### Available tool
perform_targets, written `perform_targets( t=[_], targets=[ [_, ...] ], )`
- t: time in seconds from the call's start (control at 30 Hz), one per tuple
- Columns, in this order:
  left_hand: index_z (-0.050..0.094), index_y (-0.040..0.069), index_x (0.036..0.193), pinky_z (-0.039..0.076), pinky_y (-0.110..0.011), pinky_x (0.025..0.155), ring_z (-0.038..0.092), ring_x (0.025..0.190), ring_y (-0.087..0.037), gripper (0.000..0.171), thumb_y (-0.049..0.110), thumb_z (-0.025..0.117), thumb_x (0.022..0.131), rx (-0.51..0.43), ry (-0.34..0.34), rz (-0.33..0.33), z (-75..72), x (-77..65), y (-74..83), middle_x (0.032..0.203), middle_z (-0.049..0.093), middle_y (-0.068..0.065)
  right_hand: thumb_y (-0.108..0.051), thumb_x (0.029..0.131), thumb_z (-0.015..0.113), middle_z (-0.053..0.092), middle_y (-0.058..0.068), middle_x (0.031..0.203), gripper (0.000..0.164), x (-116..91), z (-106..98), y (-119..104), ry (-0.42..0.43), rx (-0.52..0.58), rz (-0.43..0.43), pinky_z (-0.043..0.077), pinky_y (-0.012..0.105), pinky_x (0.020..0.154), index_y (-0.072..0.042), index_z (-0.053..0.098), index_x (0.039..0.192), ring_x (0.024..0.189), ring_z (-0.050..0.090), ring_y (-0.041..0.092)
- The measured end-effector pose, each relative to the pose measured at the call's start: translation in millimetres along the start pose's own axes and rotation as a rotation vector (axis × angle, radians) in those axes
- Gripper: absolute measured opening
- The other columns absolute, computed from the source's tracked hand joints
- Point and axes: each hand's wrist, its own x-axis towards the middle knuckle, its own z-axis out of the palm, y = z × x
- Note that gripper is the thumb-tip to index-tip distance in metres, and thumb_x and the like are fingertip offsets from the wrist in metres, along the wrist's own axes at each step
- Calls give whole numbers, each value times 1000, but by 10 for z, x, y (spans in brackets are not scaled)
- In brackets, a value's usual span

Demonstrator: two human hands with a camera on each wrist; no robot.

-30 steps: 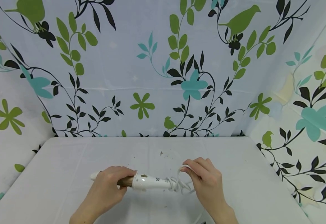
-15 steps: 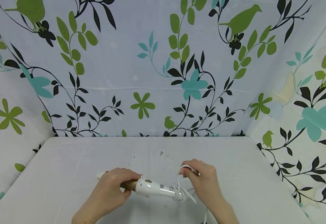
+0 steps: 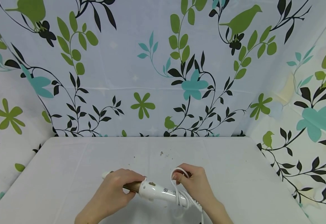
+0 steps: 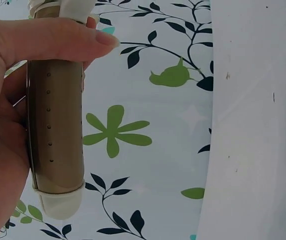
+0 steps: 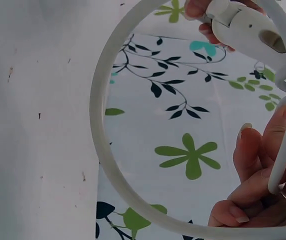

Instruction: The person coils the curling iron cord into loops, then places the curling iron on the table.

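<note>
A white curling iron (image 3: 158,191) with a brownish-gold barrel (image 4: 58,130) is held slantwise over the table, its handle end toward the right. My left hand (image 3: 116,189) grips the barrel just below the handle, thumb laid across it in the left wrist view. White cord (image 3: 183,199) is wound in several loose turns round the handle's end. With thumb and fingers, my right hand (image 3: 196,183) pinches this cord and holds a raised loop of it beside the handle. In the right wrist view the cord loop (image 5: 99,110) arcs large and close to the camera.
Beneath both hands lies a white-covered table (image 3: 76,161) with small dark specks (image 3: 163,153) toward its middle. A patterned curtain (image 3: 109,62) with leaves, birds and flowers stands behind the table and along both sides.
The curling iron has shifted slightly right and tilted, handle end lower. My right hand has moved left and a little down, bringing the cord loop over the handle.
</note>
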Motion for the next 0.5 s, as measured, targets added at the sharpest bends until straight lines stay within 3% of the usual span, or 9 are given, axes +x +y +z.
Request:
perform_targets(
  t=[0.23,0.37,0.5],
  targets=[
    [72,19,98,45,-9,76,63,82,-7,64,-14,82,43,-19,93,60,-60,0,-10,96,69,11,-19,83,68,65,4,69,12,2,23,50,-43,60,78,52,24,54,-8,68,86,56,59,9],
    [72,18,99,44,-10,79,63,84,-8,63,-13,82,45,-14,107,78,-65,13,-16,97,70,10,-21,83,69,66,1,76,13,4,57,63,-55,59,143,51,22,58,-11,70,91,62,57,6],
    [72,17,100,44,-10,79,63,84,-9,61,-12,82,47,-28,110,97,-48,26,-20,97,70,9,-20,83,69,65,0,74,12,5,104,80,-119,63,204,49,20,57,-9,71,88,62,54,4]
  ],
)
